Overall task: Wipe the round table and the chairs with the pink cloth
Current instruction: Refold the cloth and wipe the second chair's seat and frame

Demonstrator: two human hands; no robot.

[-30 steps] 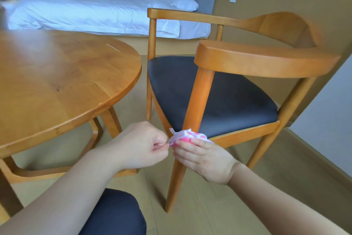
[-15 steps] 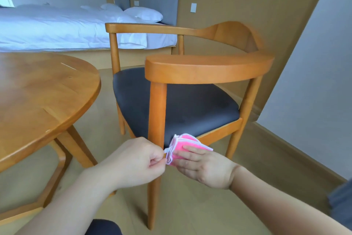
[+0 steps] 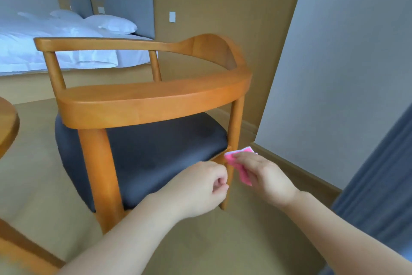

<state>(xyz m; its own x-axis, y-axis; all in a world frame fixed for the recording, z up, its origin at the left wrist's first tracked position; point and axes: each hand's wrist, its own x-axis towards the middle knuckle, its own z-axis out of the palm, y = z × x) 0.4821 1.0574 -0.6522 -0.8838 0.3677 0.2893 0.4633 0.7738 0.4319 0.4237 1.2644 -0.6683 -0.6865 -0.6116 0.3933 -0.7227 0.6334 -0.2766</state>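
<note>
View swings right since earlier; my right hand [image 3: 265, 176] now holds pink cloth [image 3: 239, 166] against chair [image 3: 153, 105] rear leg at 4 o'clock, left hand [image 3: 200, 188] fisted, empty. Surface [image 3: 7, 123] at 9; chair wiping looks underway.

Left hand [image 3: 200, 188] has let go — pink cloth [image 3: 239, 166] moved to rear chair leg [image 3: 234, 132].

We see a bed [image 3: 66, 52] with white pillows [image 3: 111, 24] against a tan wall [image 3: 223, 7], a grey headboard [image 3: 131, 7], and tan flooring [image 3: 33, 163].
</note>
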